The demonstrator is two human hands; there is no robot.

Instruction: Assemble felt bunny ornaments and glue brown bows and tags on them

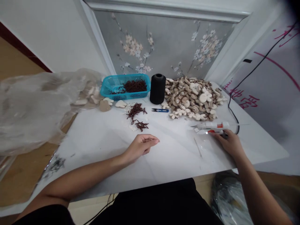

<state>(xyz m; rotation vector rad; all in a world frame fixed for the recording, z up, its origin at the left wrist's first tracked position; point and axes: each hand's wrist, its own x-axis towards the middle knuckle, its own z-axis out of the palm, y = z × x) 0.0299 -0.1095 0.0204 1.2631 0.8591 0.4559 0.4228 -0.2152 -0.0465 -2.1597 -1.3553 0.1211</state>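
Observation:
My left hand (142, 146) is above the middle of the table, thumb and fingertips pinched together. Whatever may be between them is too small to make out. At the right, my right hand (230, 144) is closed around the handle of a white hot glue gun (208, 125), its nozzle pointing left. A thin glue stick (237, 124) sticks out of its back. Just beyond my left hand lie small brown cord loops (142, 125) and a larger heap of brown cord loops (136, 110). A thin pale stick (198, 147) rests on the table left of my right hand.
Along the back stand a blue basket (125, 95) of brown loops, a black thread cone (157, 89) and blue thread snips (160, 110). A pile of white and beige felt pieces (192, 98) sits back right. A plastic bag (39, 109) covers the left; a black cable (231, 104) runs right.

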